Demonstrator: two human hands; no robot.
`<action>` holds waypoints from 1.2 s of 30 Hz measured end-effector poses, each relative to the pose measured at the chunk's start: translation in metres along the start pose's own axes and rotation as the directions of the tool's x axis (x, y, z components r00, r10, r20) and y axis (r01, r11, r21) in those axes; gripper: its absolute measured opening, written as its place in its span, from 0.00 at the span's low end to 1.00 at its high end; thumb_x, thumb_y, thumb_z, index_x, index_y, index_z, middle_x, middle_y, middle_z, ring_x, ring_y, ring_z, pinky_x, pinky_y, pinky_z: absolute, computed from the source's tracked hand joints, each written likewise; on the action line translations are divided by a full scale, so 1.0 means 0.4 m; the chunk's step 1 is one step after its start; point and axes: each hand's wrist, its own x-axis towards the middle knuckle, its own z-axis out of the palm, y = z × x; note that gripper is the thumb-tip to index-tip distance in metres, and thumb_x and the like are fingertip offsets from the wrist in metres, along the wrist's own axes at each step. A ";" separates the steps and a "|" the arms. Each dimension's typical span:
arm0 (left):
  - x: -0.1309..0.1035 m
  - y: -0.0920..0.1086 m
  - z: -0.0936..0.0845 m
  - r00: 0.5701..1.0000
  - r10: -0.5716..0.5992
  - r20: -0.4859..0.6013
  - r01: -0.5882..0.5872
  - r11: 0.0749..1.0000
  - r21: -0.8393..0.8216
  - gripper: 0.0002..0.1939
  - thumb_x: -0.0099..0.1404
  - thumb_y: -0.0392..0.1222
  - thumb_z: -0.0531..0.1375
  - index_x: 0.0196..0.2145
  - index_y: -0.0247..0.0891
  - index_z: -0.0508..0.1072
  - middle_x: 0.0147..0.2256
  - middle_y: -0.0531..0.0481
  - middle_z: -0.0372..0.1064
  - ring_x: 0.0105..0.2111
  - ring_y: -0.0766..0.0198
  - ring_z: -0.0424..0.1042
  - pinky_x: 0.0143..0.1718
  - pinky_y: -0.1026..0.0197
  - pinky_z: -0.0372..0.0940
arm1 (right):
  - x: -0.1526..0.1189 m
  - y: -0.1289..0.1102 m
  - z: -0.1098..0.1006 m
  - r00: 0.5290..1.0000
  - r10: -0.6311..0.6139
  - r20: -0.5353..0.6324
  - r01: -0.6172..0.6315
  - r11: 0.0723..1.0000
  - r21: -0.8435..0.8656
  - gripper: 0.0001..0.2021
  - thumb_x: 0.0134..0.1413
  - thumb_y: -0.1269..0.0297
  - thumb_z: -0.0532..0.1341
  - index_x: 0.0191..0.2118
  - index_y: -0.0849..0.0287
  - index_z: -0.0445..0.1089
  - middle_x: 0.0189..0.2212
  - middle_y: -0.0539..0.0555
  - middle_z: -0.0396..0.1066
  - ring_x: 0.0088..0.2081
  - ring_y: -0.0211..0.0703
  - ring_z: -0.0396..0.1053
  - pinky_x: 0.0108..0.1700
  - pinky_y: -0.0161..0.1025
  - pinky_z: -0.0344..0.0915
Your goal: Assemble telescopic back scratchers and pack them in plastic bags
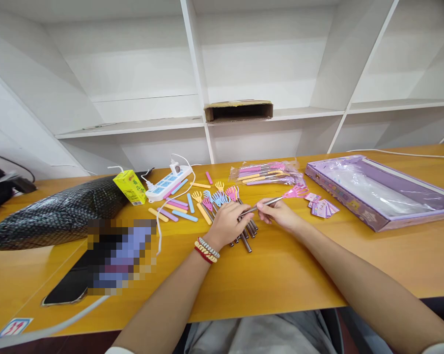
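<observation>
My right hand (275, 212) pinches the metal rod of a pink hand-shaped scratcher (294, 191), whose pink head points to the right. At the rod's other end is my left hand (227, 222), its fingers bent round the tip. Under and beside my left hand lies a pile of metal rods (247, 244) with yellow, pink and blue hand-shaped heads (219, 198). Several loose coloured tubes (185, 215) in blue, purple, pink and yellow are scattered left of the pile. Small printed cards (322, 207) lie right of my right hand.
Bagged scratchers (268, 173) lie at the back, beside a purple tray box (376, 221). To the left are a white power strip (169, 183) with cables, a yellow drink carton (129, 188), a black wrapped package (60, 211) and a phone (69, 280). Shelves hold a cardboard box (238, 111).
</observation>
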 end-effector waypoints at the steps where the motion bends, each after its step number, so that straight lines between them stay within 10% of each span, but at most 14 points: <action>1: 0.001 0.000 -0.006 1.000 -0.004 0.000 0.004 1.000 -0.002 0.13 0.63 0.46 0.53 0.42 0.39 0.70 0.36 0.47 0.70 0.39 0.61 0.68 0.44 0.56 0.60 | 0.002 0.002 -0.001 1.000 -0.003 -0.012 0.003 1.000 0.017 0.17 0.47 0.50 0.60 0.24 0.61 0.66 0.17 0.48 0.65 0.16 0.30 0.58 0.18 0.30 0.51; 8: 0.012 -0.083 -0.042 0.960 -0.224 -0.170 0.243 0.965 0.102 0.12 0.62 0.44 0.53 0.41 0.38 0.70 0.36 0.46 0.70 0.39 0.59 0.68 0.44 0.56 0.61 | 0.015 0.017 -0.029 0.967 0.067 -0.247 -0.054 0.997 0.055 0.21 0.42 0.47 0.62 0.19 0.63 0.67 0.13 0.50 0.64 0.14 0.30 0.57 0.16 0.30 0.51; 18: 0.044 -0.205 -0.074 0.751 -0.578 -0.321 0.618 0.785 0.033 0.12 0.57 0.42 0.54 0.35 0.36 0.73 0.33 0.47 0.73 0.35 0.61 0.70 0.40 0.59 0.62 | 0.031 0.041 -0.024 0.952 0.121 -0.280 -0.112 0.993 0.048 0.22 0.42 0.46 0.62 0.19 0.64 0.69 0.10 0.49 0.61 0.12 0.29 0.55 0.15 0.30 0.49; 25: 0.199 -0.290 -0.033 0.619 -0.753 -0.221 0.774 0.633 0.012 0.15 0.59 0.39 0.50 0.36 0.32 0.74 0.34 0.41 0.73 0.35 0.59 0.71 0.36 0.61 0.62 | 0.030 0.049 -0.028 0.948 0.139 -0.286 -0.133 0.990 0.042 0.21 0.42 0.46 0.62 0.19 0.63 0.68 0.11 0.49 0.62 0.12 0.30 0.55 0.15 0.30 0.50; 31: 0.233 -0.336 -0.010 0.575 -0.802 -0.159 0.817 0.557 0.145 0.13 0.57 0.35 0.56 0.35 0.21 0.72 0.38 0.28 0.70 0.42 0.49 0.69 0.40 0.55 0.60 | 0.032 0.056 -0.030 0.952 0.128 -0.279 -0.134 0.991 -0.002 0.21 0.43 0.46 0.61 0.19 0.62 0.68 0.11 0.50 0.62 0.13 0.31 0.55 0.16 0.31 0.50; 36: 0.255 -0.365 -0.030 0.529 -0.845 -0.078 0.842 0.511 0.177 0.16 0.61 0.41 0.57 0.43 0.27 0.68 0.43 0.38 0.66 0.43 0.55 0.67 0.43 0.52 0.63 | 0.034 0.051 -0.026 0.969 0.107 -0.221 -0.134 0.984 -0.113 0.22 0.45 0.46 0.60 0.19 0.62 0.68 0.12 0.50 0.62 0.14 0.31 0.55 0.17 0.31 0.49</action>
